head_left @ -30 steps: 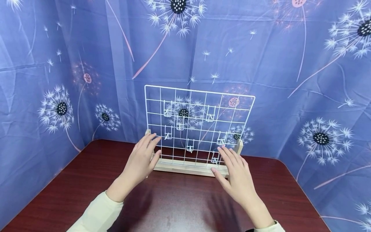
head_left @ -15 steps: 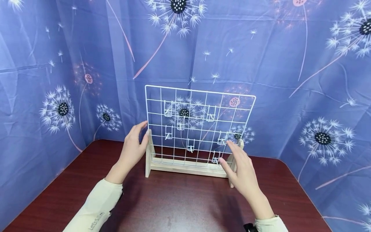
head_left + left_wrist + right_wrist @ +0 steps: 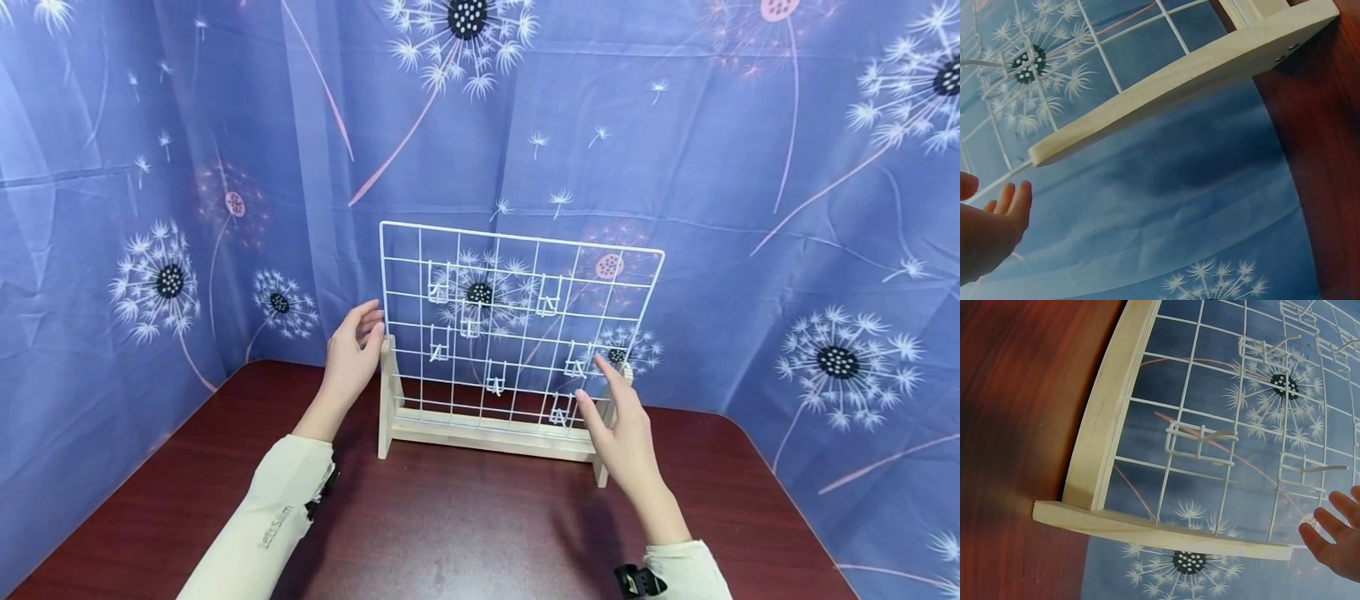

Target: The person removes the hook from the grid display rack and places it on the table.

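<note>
A white wire grid panel (image 3: 497, 235) stands upright in a pale wooden stand (image 3: 487, 431). Several white wire hooks (image 3: 548, 307) hang across its mesh. My left hand (image 3: 351, 357) is at the panel's left edge, just above the stand's upright (image 3: 1141, 94). Its fingers are loosely bent, with the thumb and fingertips on either side of the edge wire in the left wrist view. By the lower right corner, my right hand (image 3: 628, 432) holds nothing. Its thumb and fingers are spread beside the right-hand hooks, and the far fingers are partly hidden in the head view.
The stand rests on a dark red wooden table (image 3: 465, 517) with rounded back corners. Blue fabric (image 3: 315, 100) printed with dandelions hangs behind and along both sides. Black straps (image 3: 639, 581) show at the cuffs of the pale sleeves.
My left hand has drawn back left from in front of the grid to its left edge. My right hand has shifted slightly right toward the right edge. The grid stays in place.
</note>
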The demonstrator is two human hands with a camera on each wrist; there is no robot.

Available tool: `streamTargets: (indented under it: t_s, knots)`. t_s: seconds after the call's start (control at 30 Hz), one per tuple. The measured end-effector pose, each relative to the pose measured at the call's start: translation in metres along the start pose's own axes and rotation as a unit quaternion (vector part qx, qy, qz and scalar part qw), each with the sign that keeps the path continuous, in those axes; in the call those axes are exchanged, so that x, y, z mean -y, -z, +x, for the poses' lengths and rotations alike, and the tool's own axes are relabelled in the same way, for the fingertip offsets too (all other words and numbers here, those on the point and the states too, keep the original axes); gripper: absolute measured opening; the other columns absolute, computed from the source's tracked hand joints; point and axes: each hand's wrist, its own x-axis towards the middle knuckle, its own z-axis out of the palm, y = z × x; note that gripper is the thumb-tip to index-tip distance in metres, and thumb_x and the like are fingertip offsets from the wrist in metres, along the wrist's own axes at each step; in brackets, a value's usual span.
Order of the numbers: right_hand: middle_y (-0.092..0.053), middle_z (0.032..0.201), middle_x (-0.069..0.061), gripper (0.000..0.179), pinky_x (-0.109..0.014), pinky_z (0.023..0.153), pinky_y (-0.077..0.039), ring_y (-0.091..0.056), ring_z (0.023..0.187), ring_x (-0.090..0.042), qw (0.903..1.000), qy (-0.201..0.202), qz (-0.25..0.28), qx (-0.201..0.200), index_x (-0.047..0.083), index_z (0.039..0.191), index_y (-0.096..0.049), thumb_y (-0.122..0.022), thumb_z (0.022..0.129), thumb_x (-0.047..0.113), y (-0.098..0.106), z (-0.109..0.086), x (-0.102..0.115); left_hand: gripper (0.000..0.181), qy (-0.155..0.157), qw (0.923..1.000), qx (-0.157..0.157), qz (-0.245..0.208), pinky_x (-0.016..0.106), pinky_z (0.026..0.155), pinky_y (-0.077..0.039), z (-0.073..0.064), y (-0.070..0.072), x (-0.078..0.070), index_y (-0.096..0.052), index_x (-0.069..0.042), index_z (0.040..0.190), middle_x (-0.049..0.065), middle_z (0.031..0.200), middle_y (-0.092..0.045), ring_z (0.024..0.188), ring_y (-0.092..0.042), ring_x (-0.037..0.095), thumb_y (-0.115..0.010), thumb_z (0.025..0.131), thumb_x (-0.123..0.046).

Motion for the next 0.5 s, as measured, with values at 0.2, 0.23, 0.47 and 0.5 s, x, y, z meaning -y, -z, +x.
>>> streamTargets:
  t_s: [0.2, 0.23, 0.47, 0.5]
  knots:
    - [-0.048, 0.144, -0.011, 0.054, -0.051, 0.104, -0.04, -0.045, 0.129, -0.03, 0.9998, -0.003, 0.011, -0.016, 0.009, 0.144, -0.045, -0.064, 0.094, 0.016, -0.006, 0.003, -0.006, 0.038, 0.02, 0.9976, 0.028, -0.061, 0.03, 0.096, -0.049, 0.009, -0.003, 0.01, -0.049, 0.005, 0.135, 0.025, 0.125, -0.058, 0.116, -0.056, 0.034, -0.05, 0.099, -0.004]
    - [-0.048, 0.143, -0.011, 0.054, -0.051, 0.103, -0.04, -0.046, 0.128, -0.03, 0.9997, -0.003, 0.014, -0.02, 0.008, 0.143, -0.045, -0.064, 0.093, 0.015, -0.007, 0.003, -0.007, 0.038, 0.023, 0.9967, 0.032, -0.071, 0.025, 0.095, -0.048, 0.01, -0.004, 0.011, -0.048, 0.005, 0.136, 0.025, 0.126, -0.058, 0.117, -0.055, 0.034, -0.05, 0.099, -0.005]
    - [-0.051, 0.141, -0.01, 0.053, -0.045, 0.095, -0.044, -0.051, 0.119, -0.034, 0.9985, 0.005, 0.035, -0.041, 0.007, 0.142, -0.047, -0.065, 0.092, 0.01, -0.013, 0.006, -0.011, 0.04, 0.02, 0.9892, 0.046, -0.138, 0.013, 0.09, -0.049, 0.015, -0.006, 0.017, -0.044, 0.008, 0.138, 0.028, 0.126, -0.057, 0.114, -0.056, 0.033, -0.048, 0.1, -0.002]
    - [-0.051, 0.141, -0.01, 0.052, -0.044, 0.095, -0.044, -0.051, 0.12, -0.033, 0.9984, 0.007, 0.037, -0.042, 0.007, 0.142, -0.047, -0.065, 0.092, 0.01, -0.013, 0.006, -0.011, 0.04, 0.018, 0.988, 0.046, -0.147, 0.015, 0.089, -0.05, 0.015, -0.006, 0.017, -0.045, 0.008, 0.138, 0.029, 0.125, -0.057, 0.112, -0.058, 0.032, -0.048, 0.099, -0.001]
